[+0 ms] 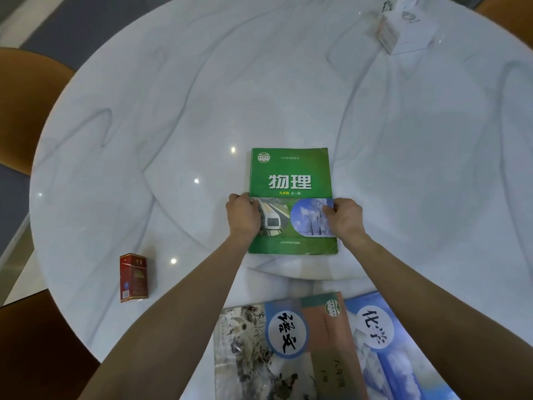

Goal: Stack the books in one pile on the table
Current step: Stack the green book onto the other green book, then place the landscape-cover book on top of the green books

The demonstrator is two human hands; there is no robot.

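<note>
A green physics book (290,174) lies flat in the middle of the round white marble table (144,125). My left hand (243,216) grips its left edge and my right hand (346,219) grips its right edge, fingers over the cover. At the near edge lie two more books: one with a grey painting and brown strip (277,350), and to its right a blue one with clouds (389,347), partly under my right forearm.
A red cigarette pack (133,278) stands at the near left of the table. A white tissue box (403,27) sits at the far right. Brown chairs (20,105) ring the left side.
</note>
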